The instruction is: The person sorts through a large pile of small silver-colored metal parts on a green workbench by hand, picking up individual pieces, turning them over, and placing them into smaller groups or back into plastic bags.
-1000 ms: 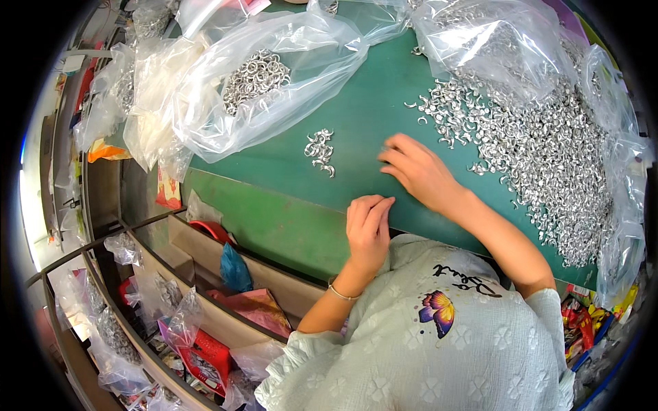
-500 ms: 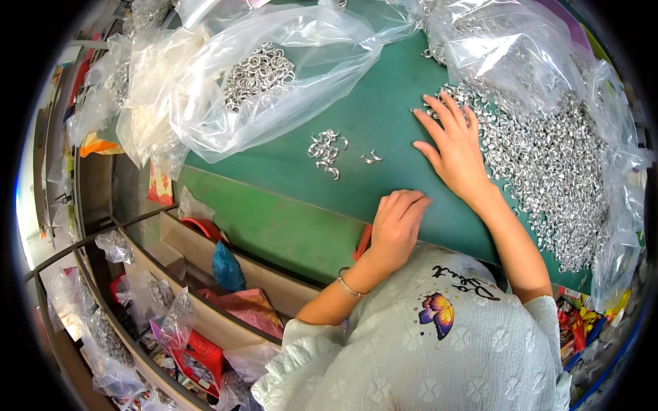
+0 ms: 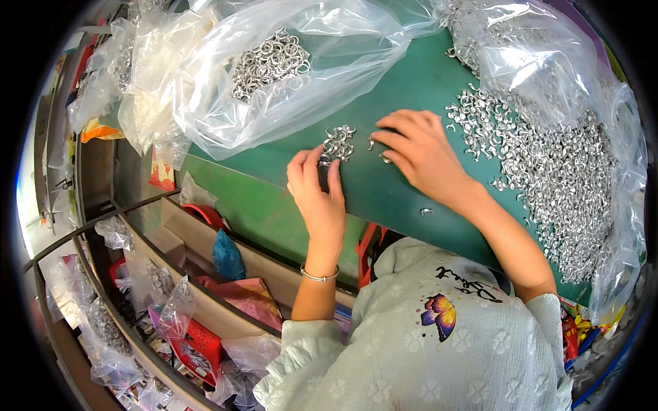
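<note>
My left hand (image 3: 317, 198) is at the near edge of a small pile of silver crescent-shaped metal pieces (image 3: 338, 142) on the green tabletop. Its thumb and forefinger are apart, with one or two pieces (image 3: 325, 159) lying between them. To the right, my right hand (image 3: 426, 156) rests palm down with curved, spread fingers. A metal piece (image 3: 371, 144) shows at its fingertips, and another lies by the thumb; whether they are touched I cannot tell. A lone metal piece (image 3: 427, 212) lies nearer to me. The large heap of similar pieces (image 3: 565, 192) spreads at the right.
A clear plastic bag (image 3: 356, 72) holding metal rings (image 3: 271, 65) lies at the back left. Another clear bag (image 3: 541, 65) covers the heap's far part. Below the table's left edge are brown compartments (image 3: 240, 318) with a blue bag (image 3: 227, 255) and a red basket (image 3: 195, 353).
My left hand has moved up and left to the small pile, its fingers parting. My right hand has left the large heap, moving left toward the pile. A lone piece now lies nearer to me.
</note>
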The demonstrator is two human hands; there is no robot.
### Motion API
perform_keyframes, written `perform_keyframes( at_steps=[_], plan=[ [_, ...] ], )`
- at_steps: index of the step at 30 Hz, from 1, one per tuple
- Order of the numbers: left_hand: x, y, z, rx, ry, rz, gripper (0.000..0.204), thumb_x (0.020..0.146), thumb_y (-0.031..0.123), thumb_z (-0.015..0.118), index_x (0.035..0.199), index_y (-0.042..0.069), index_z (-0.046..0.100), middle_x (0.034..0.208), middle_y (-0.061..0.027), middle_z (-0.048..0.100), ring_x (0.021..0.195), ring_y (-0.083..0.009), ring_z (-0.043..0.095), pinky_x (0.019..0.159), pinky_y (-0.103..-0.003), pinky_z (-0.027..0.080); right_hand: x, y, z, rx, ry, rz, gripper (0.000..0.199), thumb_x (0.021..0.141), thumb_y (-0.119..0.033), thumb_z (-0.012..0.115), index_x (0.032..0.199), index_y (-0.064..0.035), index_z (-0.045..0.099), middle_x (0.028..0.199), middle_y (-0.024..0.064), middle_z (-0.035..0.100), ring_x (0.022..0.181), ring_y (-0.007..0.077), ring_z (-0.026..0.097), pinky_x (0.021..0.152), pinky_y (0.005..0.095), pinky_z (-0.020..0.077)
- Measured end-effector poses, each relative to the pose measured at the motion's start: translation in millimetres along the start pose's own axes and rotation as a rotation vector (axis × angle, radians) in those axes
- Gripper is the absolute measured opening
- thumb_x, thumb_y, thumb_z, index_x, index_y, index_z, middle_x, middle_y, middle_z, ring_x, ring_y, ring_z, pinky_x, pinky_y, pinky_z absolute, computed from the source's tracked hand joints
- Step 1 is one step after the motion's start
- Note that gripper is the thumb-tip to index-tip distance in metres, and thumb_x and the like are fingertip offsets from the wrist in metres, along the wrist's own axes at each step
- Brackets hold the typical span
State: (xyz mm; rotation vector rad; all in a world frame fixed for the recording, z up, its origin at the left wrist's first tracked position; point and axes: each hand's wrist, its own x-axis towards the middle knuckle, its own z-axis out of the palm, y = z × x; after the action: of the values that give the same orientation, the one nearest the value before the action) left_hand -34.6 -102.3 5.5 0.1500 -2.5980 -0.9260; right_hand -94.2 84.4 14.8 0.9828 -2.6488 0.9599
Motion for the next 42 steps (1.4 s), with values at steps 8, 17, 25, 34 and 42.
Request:
perform_keyframes(
  at_steps=[8,17,25,34,42],
  plan=[
    [-0.1,9.0,3.1,-0.005,0.028,0.022,0.041,0.073,0.007,0.076,0.111,0.007,0.062,0.115,-0.0090,0.050,0.100,-0.0281,0.046,0.088,-0.039,0.036,-20.3,-3.6,-14.7,0.008,-0.030,0.129,0.033,0.073,-0.013,0.073,0.104,-0.0063,0.064,0.101,0.0064,0.056,0.093,0.0245,0.050,0.078,0.0370,0.0389],
    [14.6,27.9,22.3,0.078,-0.064,0.170,0.016,0.077,0.006,0.071,0.092,0.007,0.066,0.113,-0.0098,0.053,0.102,-0.0303,0.047,0.082,-0.041,0.034,-9.3,-2.8,4.6,0.054,0.011,0.104,0.021,0.075,-0.009,0.070,0.093,-0.0036,0.061,0.089,0.0074,0.053,0.087,0.0255,0.054,0.074,0.0359,0.0422],
    [-24.1,53.4,-2.7,-0.120,-0.184,0.162,0.019,0.071,-0.001,0.074,0.086,0.006,0.065,0.092,-0.0062,0.057,0.084,-0.0243,0.054,0.077,-0.035,0.039,23.5,12.3,23.8,0.433,0.027,0.065,0.018,0.083,-0.001,0.062,0.100,0.0018,0.061,0.094,0.0122,0.058,0.082,0.0285,0.057,0.071,0.0340,0.0467],
    [-53.4,68.6,17.9,-0.260,-0.313,0.182,0.018,0.074,-0.001,0.072,0.089,0.005,0.064,0.092,-0.0057,0.058,0.084,-0.0224,0.054,0.073,-0.033,0.034,5.0,20.9,-16.2,0.234,0.097,0.106,0.023,0.079,0.001,0.064,0.101,-0.0035,0.065,0.097,0.0082,0.060,0.084,0.0254,0.056,0.075,0.0350,0.0465],
    [-51.7,62.9,13.3,-0.203,-0.276,0.164,0.018,0.073,-0.002,0.072,0.089,0.005,0.064,0.092,-0.0058,0.059,0.084,-0.0224,0.054,0.074,-0.033,0.035,27.9,-0.4,36.0,-0.127,0.095,-0.171,0.010,0.070,-0.011,0.062,0.079,-0.0070,0.065,0.093,0.0031,0.058,0.088,0.0198,0.051,0.077,0.0324,0.0410]
  ],
)
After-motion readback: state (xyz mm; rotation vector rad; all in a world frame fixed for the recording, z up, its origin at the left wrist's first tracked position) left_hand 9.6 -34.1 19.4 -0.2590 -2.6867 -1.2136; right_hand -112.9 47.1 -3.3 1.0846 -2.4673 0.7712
